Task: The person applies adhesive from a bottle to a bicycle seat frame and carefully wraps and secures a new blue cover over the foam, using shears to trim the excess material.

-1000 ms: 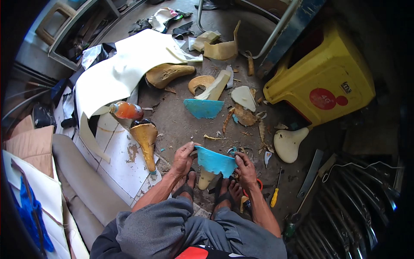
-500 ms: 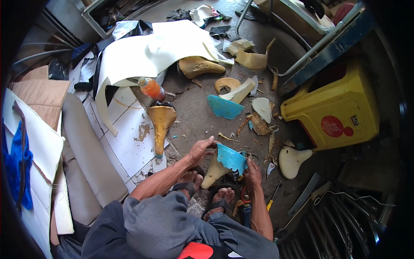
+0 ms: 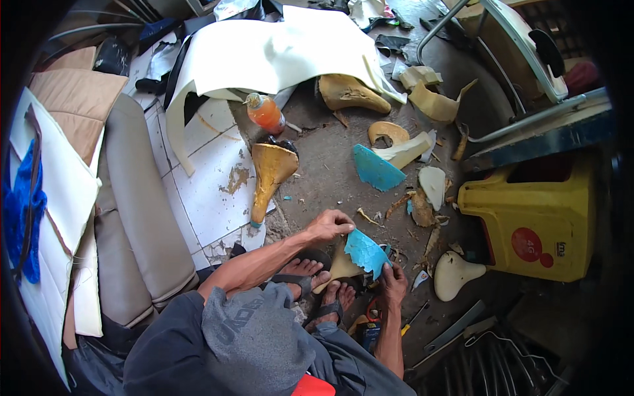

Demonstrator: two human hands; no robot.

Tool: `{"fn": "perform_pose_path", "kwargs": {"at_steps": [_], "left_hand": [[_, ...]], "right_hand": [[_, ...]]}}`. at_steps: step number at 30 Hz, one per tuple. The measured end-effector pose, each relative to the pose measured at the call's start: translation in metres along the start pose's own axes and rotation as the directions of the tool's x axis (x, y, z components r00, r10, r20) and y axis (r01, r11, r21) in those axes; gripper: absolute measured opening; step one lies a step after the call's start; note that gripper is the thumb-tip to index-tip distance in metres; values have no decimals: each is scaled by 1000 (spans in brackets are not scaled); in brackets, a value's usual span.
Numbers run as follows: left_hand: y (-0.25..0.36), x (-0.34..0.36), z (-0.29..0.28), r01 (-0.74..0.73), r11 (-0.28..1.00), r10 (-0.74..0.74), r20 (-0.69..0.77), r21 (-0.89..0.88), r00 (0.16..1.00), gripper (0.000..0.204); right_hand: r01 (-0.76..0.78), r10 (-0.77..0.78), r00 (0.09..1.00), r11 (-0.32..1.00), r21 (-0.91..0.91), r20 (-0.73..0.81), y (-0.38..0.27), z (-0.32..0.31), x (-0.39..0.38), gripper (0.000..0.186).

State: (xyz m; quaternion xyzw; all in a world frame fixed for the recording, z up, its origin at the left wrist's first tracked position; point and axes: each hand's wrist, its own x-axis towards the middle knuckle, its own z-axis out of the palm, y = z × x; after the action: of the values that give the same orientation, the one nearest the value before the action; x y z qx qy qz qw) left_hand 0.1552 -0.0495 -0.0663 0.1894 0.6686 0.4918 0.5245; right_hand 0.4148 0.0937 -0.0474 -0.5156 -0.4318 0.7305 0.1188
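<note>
My left hand [image 3: 330, 225] pinches the upper left edge of a blue foam piece [image 3: 365, 252] with a ragged border. Its lower right corner is gripped by my right hand [image 3: 394, 280]. Behind and below it, between my sandalled feet, a cream bicycle saddle [image 3: 343, 265] stands with its narrow nose down, partly hidden by the blue piece. Whether the two are joined I cannot tell. Ahead of my left hand lies a worn tan saddle [image 3: 272, 173]. Farther off is a cream foam piece [image 3: 411, 150] with a blue sheet [image 3: 380, 167] at its end.
An orange bottle [image 3: 265, 113] stands beyond the tan saddle, near a big white sheet [image 3: 264, 56]. To the right are a yellow plastic stool [image 3: 528, 221] on its side, a pale saddle [image 3: 456, 276] and a yellow-handled screwdriver [image 3: 415, 319]. Grey cushions [image 3: 146, 204] lie left.
The view has shifted, so the surroundings sit farther right. Both hands still hold the blue foam piece, which now slants more, its right end lower.
</note>
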Motion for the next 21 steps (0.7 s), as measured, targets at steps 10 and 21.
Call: {"fn": "perform_pose_path", "kwargs": {"at_steps": [10,21], "left_hand": [[66,0,-1,-195,977,195,6,86,981,32],[20,7,-3,156,984,-145,-127,83,981,34]], "right_hand": [[128,-147,985,976,-175,-96,-47,-5,-27,25],[97,-140,983,943,-317,-116,-70,15,-25,29]]}}
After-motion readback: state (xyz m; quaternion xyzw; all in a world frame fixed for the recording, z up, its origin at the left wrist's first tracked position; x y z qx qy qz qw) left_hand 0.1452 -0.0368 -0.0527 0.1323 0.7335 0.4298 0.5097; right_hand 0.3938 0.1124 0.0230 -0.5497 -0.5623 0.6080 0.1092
